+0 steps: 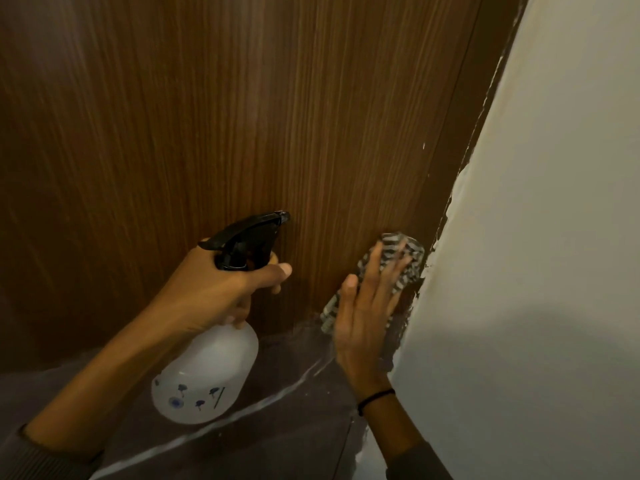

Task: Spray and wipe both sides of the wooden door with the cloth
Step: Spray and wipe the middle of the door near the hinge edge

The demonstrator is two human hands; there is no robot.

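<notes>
The brown wooden door (214,109) fills most of the view, its grain running vertically. My left hand (221,289) grips the neck of a white spray bottle (207,372) with a black trigger head, whose nozzle points at the door. My right hand (363,306) presses a black-and-white patterned cloth (405,251) flat against the door's lower right corner, fingers straight. Most of the cloth lies hidden under my palm and fingers.
A white wall (536,237) with a rough painted edge stands immediately right of the door frame (460,161). The dark floor (277,427) with a pale streak runs along the door's bottom edge.
</notes>
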